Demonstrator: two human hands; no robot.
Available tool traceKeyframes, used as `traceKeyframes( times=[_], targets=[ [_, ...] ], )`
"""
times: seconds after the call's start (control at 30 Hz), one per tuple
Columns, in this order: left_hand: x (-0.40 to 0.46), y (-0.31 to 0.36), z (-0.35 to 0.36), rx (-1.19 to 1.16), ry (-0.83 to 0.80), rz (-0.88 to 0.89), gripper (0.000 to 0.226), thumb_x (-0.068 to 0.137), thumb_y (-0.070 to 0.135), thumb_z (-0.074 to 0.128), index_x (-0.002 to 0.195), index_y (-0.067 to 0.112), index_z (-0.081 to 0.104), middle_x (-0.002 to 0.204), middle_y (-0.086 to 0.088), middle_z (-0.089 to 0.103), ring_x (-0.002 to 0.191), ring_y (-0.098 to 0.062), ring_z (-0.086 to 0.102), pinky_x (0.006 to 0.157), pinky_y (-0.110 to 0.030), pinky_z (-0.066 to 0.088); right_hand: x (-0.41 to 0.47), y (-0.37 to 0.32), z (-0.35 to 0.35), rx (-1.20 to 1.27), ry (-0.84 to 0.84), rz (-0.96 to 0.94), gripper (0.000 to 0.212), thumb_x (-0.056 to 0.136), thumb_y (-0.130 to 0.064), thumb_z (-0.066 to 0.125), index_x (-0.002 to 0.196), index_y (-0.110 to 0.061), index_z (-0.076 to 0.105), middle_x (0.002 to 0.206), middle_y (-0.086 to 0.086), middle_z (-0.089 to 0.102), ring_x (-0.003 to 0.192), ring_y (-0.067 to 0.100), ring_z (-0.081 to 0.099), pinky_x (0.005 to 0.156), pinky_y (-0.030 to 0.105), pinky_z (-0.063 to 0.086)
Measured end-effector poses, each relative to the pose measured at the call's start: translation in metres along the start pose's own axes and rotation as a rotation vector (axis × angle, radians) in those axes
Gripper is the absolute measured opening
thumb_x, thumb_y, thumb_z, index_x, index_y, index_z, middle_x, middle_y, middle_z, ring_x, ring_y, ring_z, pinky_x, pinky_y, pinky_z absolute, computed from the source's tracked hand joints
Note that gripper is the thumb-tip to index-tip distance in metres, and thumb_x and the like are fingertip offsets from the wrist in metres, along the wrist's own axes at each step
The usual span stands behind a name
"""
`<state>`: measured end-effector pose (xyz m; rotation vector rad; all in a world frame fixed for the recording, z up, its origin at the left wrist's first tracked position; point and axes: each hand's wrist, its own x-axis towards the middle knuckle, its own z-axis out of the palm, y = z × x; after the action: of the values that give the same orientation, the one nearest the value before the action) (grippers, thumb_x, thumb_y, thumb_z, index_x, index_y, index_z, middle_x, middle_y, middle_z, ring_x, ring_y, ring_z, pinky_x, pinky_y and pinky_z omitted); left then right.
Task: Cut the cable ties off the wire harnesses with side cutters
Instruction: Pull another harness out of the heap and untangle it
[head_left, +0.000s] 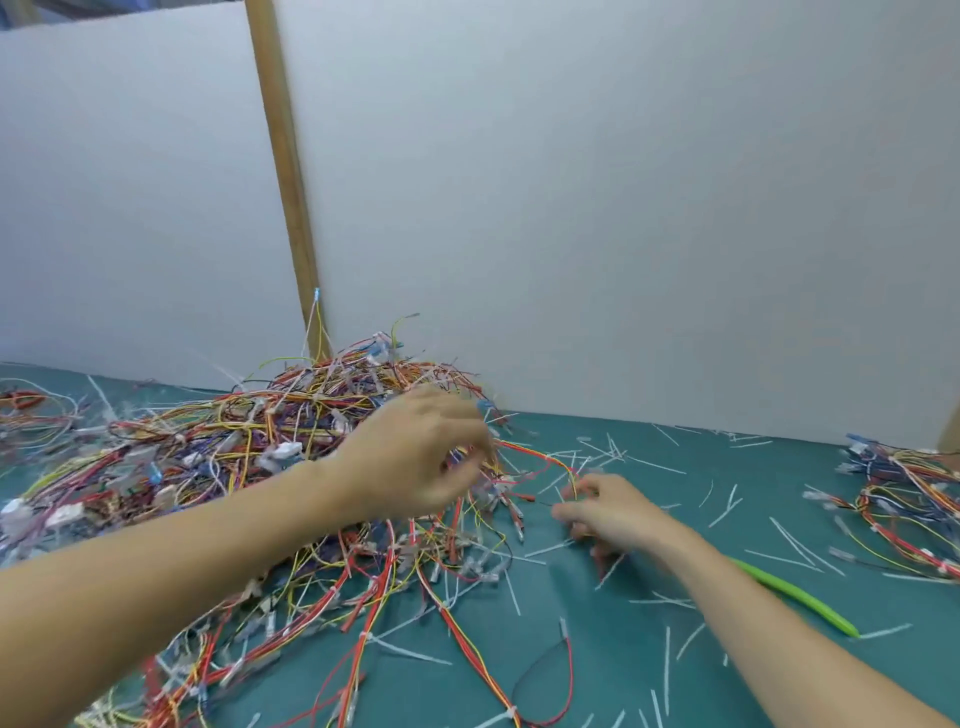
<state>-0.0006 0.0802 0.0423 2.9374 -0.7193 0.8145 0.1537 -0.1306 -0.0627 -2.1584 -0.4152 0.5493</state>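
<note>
wires (291, 467) in red, yellow, orange and purple lie heaped in a big tangle over the left half of the green table (649, 670), with white plugs and small white ties caught all through them. the left hand (421, 457) is raised over the right edge of this heap, its back toward the camera and its fingers curled down into the strands; it is blurred, and whether it actually grips a wire cannot be told. the right hand (608, 512) is low, just right of the heap, fingers bent close together around a thin red and yellow wire (540, 457) that arcs from the heap toward it; the fingertips are smeared, so the exact hold is unclear. a green handle (795, 597) lies on the table just beyond the right forearm, partly hidden by it, and its working end cannot be seen. cut white tie scraps (654, 465) are scattered across the table on the right and in front. a second, smaller bundle of wires (904, 509) sits at the far right edge, well apart from both hands. behind everything stand pale grey boards (597, 208), joined by an upright wooden strip (283, 171).
</note>
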Motion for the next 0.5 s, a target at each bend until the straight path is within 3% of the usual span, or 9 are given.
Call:
traceKeyframes(
  times=[0.07, 0.13, 0.2, 0.27, 0.33, 0.4, 0.5],
  targets=[
    [0.008, -0.028, -0.021, 0.005, 0.319, -0.233, 0.016, 0.091, 0.021, 0.053, 0.091, 0.02, 0.069, 0.086, 0.009, 0.064, 0.08, -0.013, 0.058, 0.074, -0.04, 0.05, 0.005, -0.008, 0.004, 0.175, 0.257, -0.034, 0.04, 0.089, -0.01, 0.068, 0.127, -0.014, 0.055, 0.109, 0.005, 0.068, 0.083, 0.016, 0.063, 0.078, 0.031, 0.049],
    [0.012, -0.065, -0.041, 0.081, 0.431, -0.547, 0.016, 0.092, 0.017, 0.051, 0.1, 0.021, 0.064, 0.097, 0.004, 0.064, 0.088, -0.02, 0.06, 0.075, -0.041, 0.05, 0.003, -0.017, 0.006, 0.392, 0.54, -0.084, 0.045, 0.091, -0.012, 0.064, 0.132, -0.016, 0.048, 0.127, 0.001, 0.062, 0.096, 0.014, 0.061, 0.08, 0.03, 0.045],
    [0.005, -0.103, -0.052, 0.178, 0.274, -0.85, 0.025, 0.095, 0.016, 0.05, 0.119, 0.016, 0.056, 0.116, -0.008, 0.062, 0.104, -0.032, 0.06, 0.085, -0.045, 0.05, -0.002, -0.026, 0.007, 0.429, 0.704, -0.169, 0.047, 0.091, -0.015, 0.063, 0.134, -0.017, 0.044, 0.133, -0.003, 0.056, 0.111, 0.015, 0.058, 0.082, 0.03, 0.042],
    [-0.008, -0.131, -0.051, 0.212, -0.096, -1.059, 0.042, 0.098, 0.028, 0.054, 0.135, 0.01, 0.048, 0.132, -0.016, 0.057, 0.117, -0.037, 0.056, 0.093, -0.044, 0.048, -0.007, -0.033, 0.011, 0.368, 0.699, -0.265, 0.049, 0.091, -0.013, 0.061, 0.136, -0.019, 0.043, 0.134, -0.005, 0.055, 0.118, 0.015, 0.054, 0.091, 0.033, 0.04],
    [-0.018, -0.141, -0.041, 0.124, -0.434, -1.161, 0.06, 0.098, 0.044, 0.057, 0.142, 0.006, 0.046, 0.144, -0.017, 0.052, 0.127, -0.035, 0.052, 0.103, -0.04, 0.044, -0.014, -0.04, 0.016, 0.33, 0.638, -0.313, 0.046, 0.092, -0.012, 0.06, 0.134, -0.022, 0.043, 0.131, -0.008, 0.055, 0.118, 0.013, 0.053, 0.091, 0.034, 0.039],
    [-0.02, -0.141, -0.034, 0.144, -0.491, -1.149, 0.064, 0.094, 0.051, 0.061, 0.141, 0.009, 0.049, 0.142, -0.013, 0.055, 0.126, -0.031, 0.055, 0.105, -0.039, 0.046, -0.018, -0.043, 0.018, 0.293, 0.605, -0.328, 0.042, 0.093, -0.012, 0.059, 0.131, -0.024, 0.045, 0.128, -0.009, 0.056, 0.118, 0.012, 0.054, 0.09, 0.035, 0.041],
    [-0.014, -0.139, -0.035, 0.288, -0.426, -1.092, 0.05, 0.092, 0.045, 0.063, 0.128, 0.011, 0.057, 0.126, -0.009, 0.066, 0.111, -0.03, 0.062, 0.091, -0.037, 0.052, -0.023, -0.042, 0.019, 0.268, 0.58, -0.328, 0.037, 0.094, -0.01, 0.059, 0.126, -0.024, 0.048, 0.124, -0.006, 0.059, 0.119, 0.014, 0.055, 0.092, 0.036, 0.043]
  ],
)
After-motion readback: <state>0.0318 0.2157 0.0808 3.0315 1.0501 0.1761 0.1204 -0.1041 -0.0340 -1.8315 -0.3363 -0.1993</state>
